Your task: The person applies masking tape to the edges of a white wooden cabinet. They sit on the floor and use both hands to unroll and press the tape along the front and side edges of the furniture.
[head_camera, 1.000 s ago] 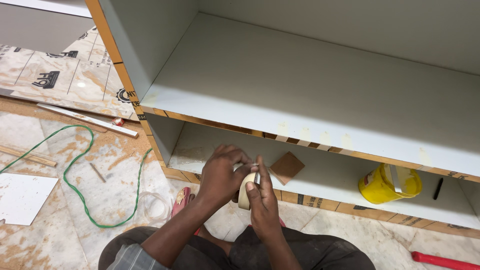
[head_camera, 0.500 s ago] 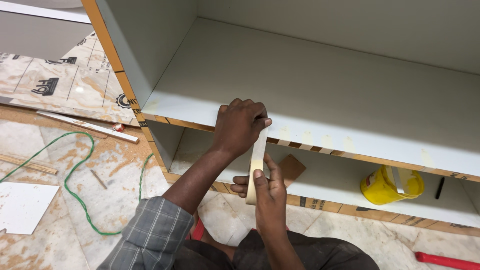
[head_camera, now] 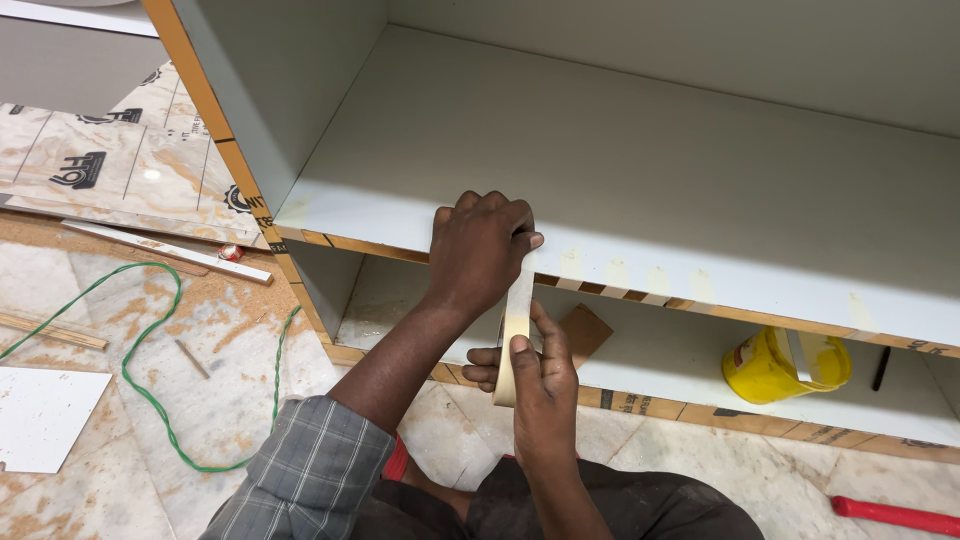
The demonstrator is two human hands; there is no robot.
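Cream tape strip [head_camera: 517, 315] stretched from shelf edge [head_camera: 640, 293] down to roll, left hand [head_camera: 478, 250] grip closed pressing its top end on the edge, right hand [head_camera: 540, 385] grip closed around the roll, yellow tub [head_camera: 770, 368] on lower shelf.

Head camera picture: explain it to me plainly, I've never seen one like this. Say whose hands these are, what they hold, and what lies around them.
The one picture comes from a camera worn on a person's head, looking down at their own two bare hands; no machine is involved. The left hand presses the end of a pale tape strip onto the front edge of a white shelf. The right hand holds the tape roll below, so the strip runs taut between them. Short tape pieces already sit along that edge. On the lower shelf stand a yellow tub and a brown card. On the floor lie a green cable, a white sheet, wooden strips and a red handle.
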